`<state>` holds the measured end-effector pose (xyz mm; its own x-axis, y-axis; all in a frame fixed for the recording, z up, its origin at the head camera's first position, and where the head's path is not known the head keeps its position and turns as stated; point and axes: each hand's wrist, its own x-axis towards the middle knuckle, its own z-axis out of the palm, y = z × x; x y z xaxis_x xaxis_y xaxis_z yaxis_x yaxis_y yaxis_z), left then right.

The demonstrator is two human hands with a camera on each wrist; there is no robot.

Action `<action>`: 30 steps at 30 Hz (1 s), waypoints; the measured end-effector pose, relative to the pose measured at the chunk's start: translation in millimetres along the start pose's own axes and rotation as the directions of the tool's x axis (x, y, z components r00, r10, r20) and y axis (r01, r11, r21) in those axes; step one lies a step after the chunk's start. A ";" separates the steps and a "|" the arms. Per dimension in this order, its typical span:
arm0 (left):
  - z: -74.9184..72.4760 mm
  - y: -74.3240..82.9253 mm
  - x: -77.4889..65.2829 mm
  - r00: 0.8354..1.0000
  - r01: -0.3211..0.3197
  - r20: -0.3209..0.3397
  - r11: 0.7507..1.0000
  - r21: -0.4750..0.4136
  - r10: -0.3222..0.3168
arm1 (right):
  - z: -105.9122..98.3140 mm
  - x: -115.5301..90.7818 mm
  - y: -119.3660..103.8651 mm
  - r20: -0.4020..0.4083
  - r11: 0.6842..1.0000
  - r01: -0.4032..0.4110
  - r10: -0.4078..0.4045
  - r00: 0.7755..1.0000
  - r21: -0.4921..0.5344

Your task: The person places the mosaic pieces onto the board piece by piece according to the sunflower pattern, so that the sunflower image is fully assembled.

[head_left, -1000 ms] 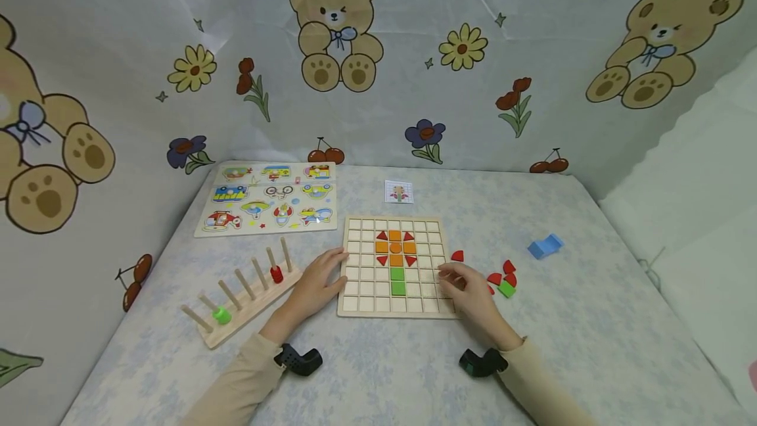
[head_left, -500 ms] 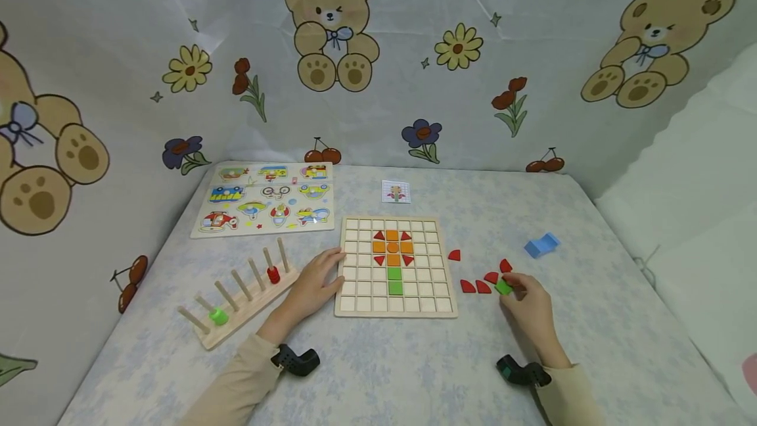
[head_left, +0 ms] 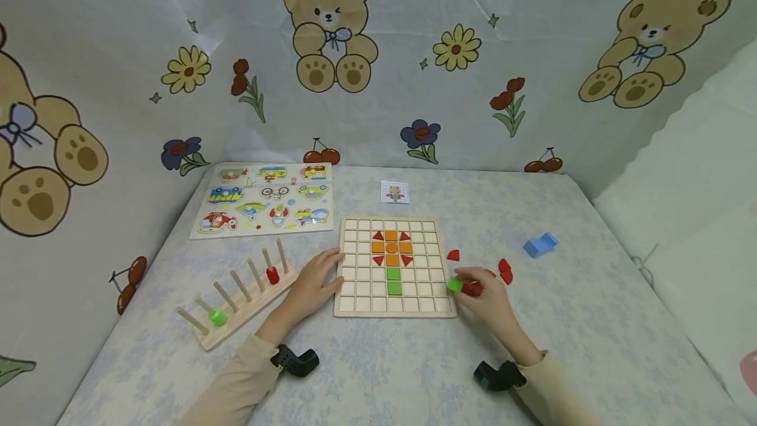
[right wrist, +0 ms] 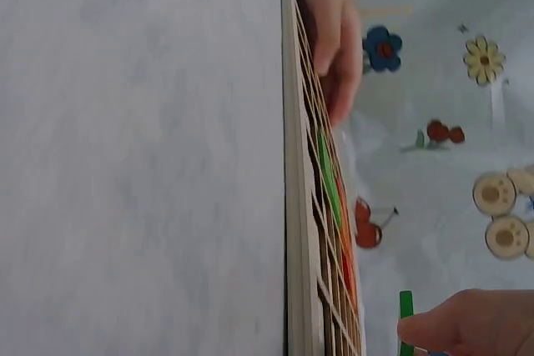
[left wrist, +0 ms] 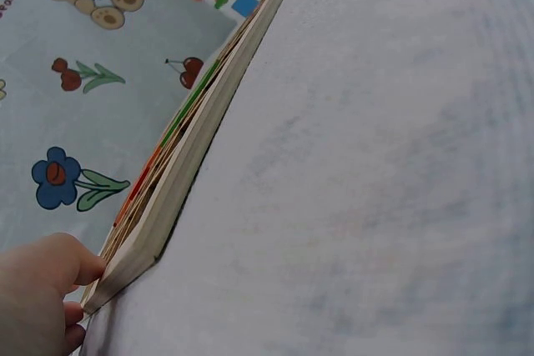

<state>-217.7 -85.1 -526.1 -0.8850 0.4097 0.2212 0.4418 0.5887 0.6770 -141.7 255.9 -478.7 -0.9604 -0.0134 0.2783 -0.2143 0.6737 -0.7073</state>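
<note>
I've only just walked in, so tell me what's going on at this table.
A person is working at a wooden grid board. The left hand touches its left edge, and the right hand pinches a green piece near its right edge. On the board, two green squares sit below a cross of orange pieces with red triangles between its arms. Loose red pieces lie to the right.
</note>
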 end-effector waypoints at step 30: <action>-0.4 0.6 0.8 1.000 0.021 0.022 1.000 0.001 -0.021 | 27.8 37.5 11.1 0.054 0.996 0.036 -0.040 0.998 0.077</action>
<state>-218.2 -84.7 -525.3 -0.8908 0.4120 0.1916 0.4231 0.5982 0.6806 -185.0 242.3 -494.2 -0.9592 -0.0804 0.2711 -0.2620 0.6137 -0.7448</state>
